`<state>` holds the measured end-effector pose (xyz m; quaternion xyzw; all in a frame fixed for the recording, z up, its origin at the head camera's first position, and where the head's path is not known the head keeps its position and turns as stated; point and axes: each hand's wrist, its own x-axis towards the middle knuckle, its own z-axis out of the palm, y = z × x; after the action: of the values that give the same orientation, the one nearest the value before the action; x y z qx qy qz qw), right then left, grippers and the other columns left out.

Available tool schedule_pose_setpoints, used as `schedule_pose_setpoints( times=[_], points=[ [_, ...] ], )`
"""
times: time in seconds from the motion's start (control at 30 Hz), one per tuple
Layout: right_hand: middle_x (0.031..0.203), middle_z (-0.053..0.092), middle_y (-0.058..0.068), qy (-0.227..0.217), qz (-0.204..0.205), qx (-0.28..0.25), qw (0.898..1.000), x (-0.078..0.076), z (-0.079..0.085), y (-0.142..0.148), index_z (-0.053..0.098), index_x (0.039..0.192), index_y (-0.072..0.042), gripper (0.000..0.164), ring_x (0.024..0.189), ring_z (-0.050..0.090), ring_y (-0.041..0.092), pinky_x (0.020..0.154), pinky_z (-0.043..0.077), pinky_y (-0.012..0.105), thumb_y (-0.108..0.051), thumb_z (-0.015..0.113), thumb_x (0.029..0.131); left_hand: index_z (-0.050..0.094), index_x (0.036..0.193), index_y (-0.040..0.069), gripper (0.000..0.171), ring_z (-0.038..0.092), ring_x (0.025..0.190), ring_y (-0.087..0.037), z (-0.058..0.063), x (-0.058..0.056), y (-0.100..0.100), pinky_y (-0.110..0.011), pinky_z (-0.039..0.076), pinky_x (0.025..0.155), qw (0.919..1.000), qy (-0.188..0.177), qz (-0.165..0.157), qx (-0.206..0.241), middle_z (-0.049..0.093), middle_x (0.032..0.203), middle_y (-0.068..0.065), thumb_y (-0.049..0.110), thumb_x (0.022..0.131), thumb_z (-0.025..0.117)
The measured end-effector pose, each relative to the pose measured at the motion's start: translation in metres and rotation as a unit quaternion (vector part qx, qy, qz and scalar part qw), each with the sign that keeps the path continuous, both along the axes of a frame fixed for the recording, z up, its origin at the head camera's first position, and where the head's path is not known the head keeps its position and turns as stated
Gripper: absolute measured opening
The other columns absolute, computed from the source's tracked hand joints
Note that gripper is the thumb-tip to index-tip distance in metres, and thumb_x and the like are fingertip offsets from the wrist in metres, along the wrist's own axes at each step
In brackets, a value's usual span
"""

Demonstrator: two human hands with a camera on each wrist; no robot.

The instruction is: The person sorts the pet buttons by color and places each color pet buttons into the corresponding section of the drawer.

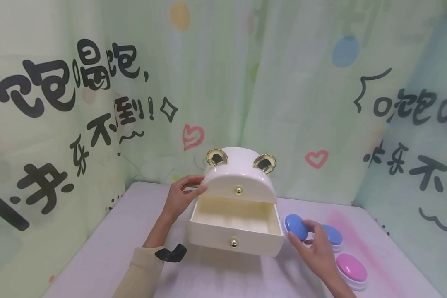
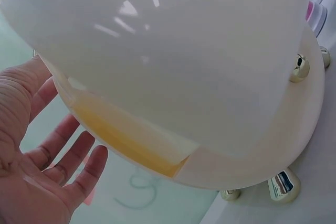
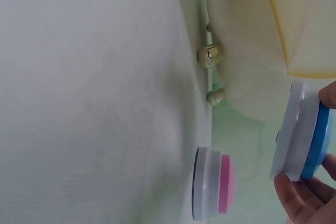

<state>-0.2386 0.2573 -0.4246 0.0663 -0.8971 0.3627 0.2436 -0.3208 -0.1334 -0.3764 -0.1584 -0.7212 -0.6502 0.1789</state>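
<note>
A glossy white drawer box (image 1: 242,167) with gold-ringed, ear-like discs on top stands in the middle of the table. Its lower drawer (image 1: 216,241) is pulled out, and its inside shows bare. My left hand (image 1: 182,194) touches the box's upper left side, thumb toward the front; its loosely bent fingers (image 2: 86,174) show beside the box in the left wrist view. Just right of the drawer, my right hand (image 1: 318,250) pinches a round push button with a blue top (image 1: 296,227) and white base (image 3: 294,135) by its rim, tilted and raised off the table.
Another blue-topped button (image 1: 333,236) sits behind the right hand, and a pink-topped button (image 1: 352,268) stands nearer, beside the right wrist. The upper drawer (image 1: 255,186) is closed. A printed curtain (image 1: 223,82) surrounds the table's back and sides.
</note>
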Motion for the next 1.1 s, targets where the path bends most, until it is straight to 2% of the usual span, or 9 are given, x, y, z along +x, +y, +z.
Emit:
schedule_pose_setpoints(
  times=[0.13,0.27,0.37,0.63,0.9,1.1],
  points=[
    [0.125,0.060,0.022,0.049,-0.005,-0.018,0.999,0.002,0.006,-0.003,0.051,0.131,0.008,0.059,0.105,0.054,0.011,0.074,0.051,0.014,-0.019,0.081,0.089,0.071,0.125,0.005,0.038,0.065,0.117,-0.028,0.000,0.001,0.000,-0.022,0.055,0.087,1.0000,0.000,0.000,-0.001,0.070,0.124,-0.014,0.019,0.091,0.080],
    [0.125,0.058,0.021,0.062,-0.008,-0.040,0.997,0.003,0.011,-0.008,0.049,0.132,0.008,0.059,0.102,0.044,-0.006,0.076,0.045,0.005,-0.016,0.081,0.088,0.071,0.126,0.005,0.038,0.065,0.117,-0.027,-0.001,0.001,-0.001,-0.023,0.054,0.087,1.0000,-0.003,0.004,-0.002,0.071,0.124,-0.013,0.019,0.091,0.080],
    [0.128,0.056,0.021,0.059,-0.014,-0.050,0.997,0.005,0.016,-0.011,0.047,0.135,0.007,0.061,0.105,0.044,-0.003,0.078,0.042,0.003,-0.017,0.080,0.089,0.071,0.126,0.005,0.039,0.065,0.116,-0.027,-0.001,0.001,-0.001,-0.023,0.054,0.088,1.0000,-0.004,0.005,-0.003,0.071,0.124,-0.013,0.020,0.091,0.080],
    [0.132,0.052,0.020,0.068,-0.020,-0.067,0.995,0.011,0.030,-0.016,0.045,0.138,0.005,0.062,0.111,0.050,0.017,0.081,0.042,0.005,-0.016,0.079,0.091,0.072,0.123,0.007,0.038,0.066,0.115,-0.027,0.001,0.000,0.000,-0.024,0.055,0.087,1.0000,-0.005,0.003,-0.002,0.071,0.122,-0.013,0.021,0.089,0.081],
    [0.130,0.053,0.018,0.108,-0.020,-0.082,0.991,0.013,0.037,-0.022,0.046,0.137,0.006,0.063,0.110,0.047,0.003,0.084,0.042,0.003,-0.008,0.081,0.086,0.071,0.125,0.005,0.038,0.065,0.116,-0.027,0.001,0.000,0.001,-0.022,0.054,0.087,1.0000,-0.003,0.002,-0.002,0.070,0.123,-0.014,0.019,0.091,0.080],
    [0.135,0.053,0.016,0.099,-0.029,-0.077,0.992,0.017,0.046,-0.029,0.046,0.140,0.001,0.063,0.105,0.048,0.001,0.085,0.040,0.002,-0.014,0.080,0.089,0.071,0.125,0.006,0.038,0.065,0.117,-0.027,0.001,0.001,0.001,-0.022,0.054,0.087,1.0000,-0.006,0.001,-0.001,0.070,0.124,-0.014,0.020,0.091,0.080]
  ],
)
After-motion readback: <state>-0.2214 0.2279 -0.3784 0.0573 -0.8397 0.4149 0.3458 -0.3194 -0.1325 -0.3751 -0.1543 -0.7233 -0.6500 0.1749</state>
